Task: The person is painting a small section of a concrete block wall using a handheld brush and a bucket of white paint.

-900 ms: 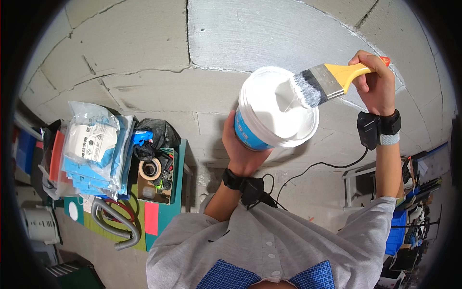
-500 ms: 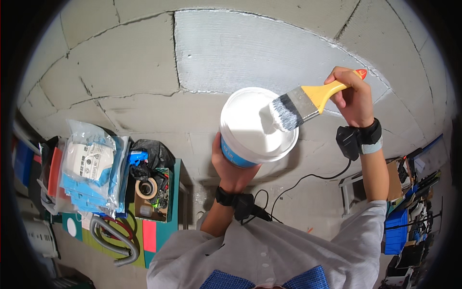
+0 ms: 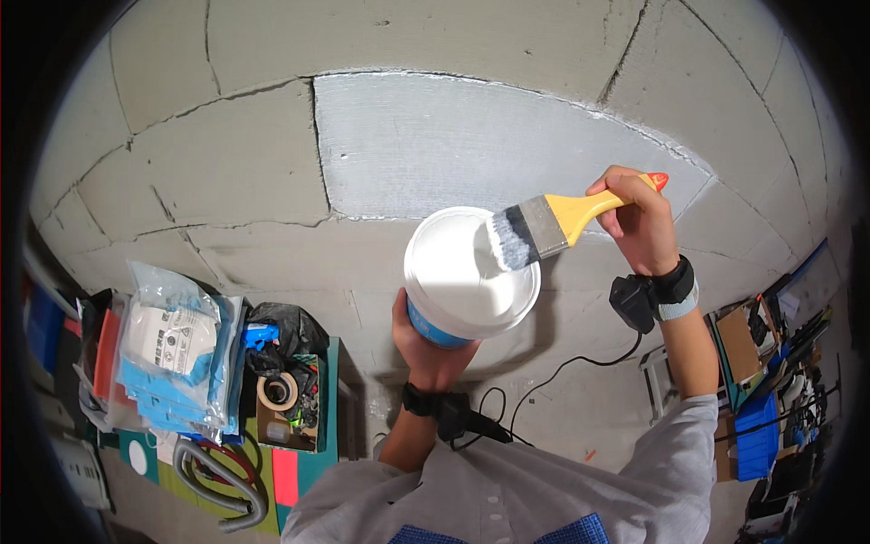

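Note:
My left hand (image 3: 430, 352) grips a round white bucket (image 3: 433, 328) from below and the near left side; a blue label shows on its wall. White paint (image 3: 449, 267) fills the tilted bucket, its open top facing me. In my right hand (image 3: 645, 218) is a wide paintbrush (image 3: 573, 216) with a yellow, red-tipped handle. White paint coats its dark bristles, which lie over the right part of the bucket's opening; whether they touch the paint I cannot tell. Beyond both, a block wall (image 3: 236, 150) carries one white-painted block (image 3: 408, 145).
On the left, a table holds clear-bagged packs (image 3: 177, 349), a black plastic bag (image 3: 294, 326), a box with a tape roll (image 3: 277, 392) and a grey hose (image 3: 217, 485). A blue bin (image 3: 757, 435) and clutter stand right. Black cable (image 3: 589, 358) runs between my wrist straps.
The view has tilted up, so the wall sits lower in the picture. Bucket and brush have shifted slightly left and down in the picture, with the bristles still over the bucket's right side.

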Action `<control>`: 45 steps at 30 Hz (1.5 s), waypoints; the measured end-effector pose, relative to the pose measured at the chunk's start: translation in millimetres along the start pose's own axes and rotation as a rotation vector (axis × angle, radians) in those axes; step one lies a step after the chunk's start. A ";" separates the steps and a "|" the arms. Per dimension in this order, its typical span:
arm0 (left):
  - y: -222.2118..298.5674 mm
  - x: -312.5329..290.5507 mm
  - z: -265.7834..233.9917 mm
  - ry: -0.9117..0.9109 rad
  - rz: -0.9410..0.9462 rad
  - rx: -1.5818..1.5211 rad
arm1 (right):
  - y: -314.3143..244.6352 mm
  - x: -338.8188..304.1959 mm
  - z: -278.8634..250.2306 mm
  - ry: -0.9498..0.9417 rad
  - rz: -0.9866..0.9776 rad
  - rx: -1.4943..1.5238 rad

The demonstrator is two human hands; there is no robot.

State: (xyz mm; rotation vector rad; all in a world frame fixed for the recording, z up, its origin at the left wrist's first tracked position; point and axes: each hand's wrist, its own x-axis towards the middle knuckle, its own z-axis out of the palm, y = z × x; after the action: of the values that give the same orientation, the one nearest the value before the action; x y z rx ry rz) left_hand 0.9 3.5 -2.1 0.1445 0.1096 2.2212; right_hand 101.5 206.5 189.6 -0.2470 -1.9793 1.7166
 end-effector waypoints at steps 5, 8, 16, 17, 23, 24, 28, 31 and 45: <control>0.3 3.8 -9.0 -0.036 0.032 0.047 | 3.6 2.4 -9.0 0.023 -0.060 0.036; 0.8 6.0 -9.0 -0.042 0.037 0.008 | 4.8 6.7 -10.7 -0.016 -0.110 0.050; -0.3 16.0 -16.4 -0.053 0.030 -0.004 | 4.4 21.6 -12.5 -0.016 -0.199 0.064; 0.0 16.3 -15.3 -0.042 0.025 -0.010 | 4.7 24.5 -11.7 -0.005 -0.241 0.054; 3.0 18.1 -14.1 -0.006 0.022 -0.026 | 6.5 38.9 1.8 0.011 -0.485 -0.177; 3.7 18.9 -13.9 -0.004 0.021 -0.031 | 7.6 40.0 2.9 0.006 -0.483 -0.176; 5.4 21.1 -8.7 0.051 0.040 -0.059 | 13.5 37.9 6.7 0.067 -0.696 -0.453; 6.9 20.0 -8.1 0.031 0.062 -0.059 | 14.1 36.6 2.9 0.011 -0.879 -0.671; 13.0 16.0 -21.2 -0.156 0.171 -0.116 | 23.9 12.6 -35.7 0.173 -0.889 -0.811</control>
State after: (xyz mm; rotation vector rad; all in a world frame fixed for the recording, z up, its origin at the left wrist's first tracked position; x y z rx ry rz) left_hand -22.0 7.8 -20.3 0.2715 -0.1217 2.3700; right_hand 103.5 247.8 172.4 0.1984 -2.0732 0.3107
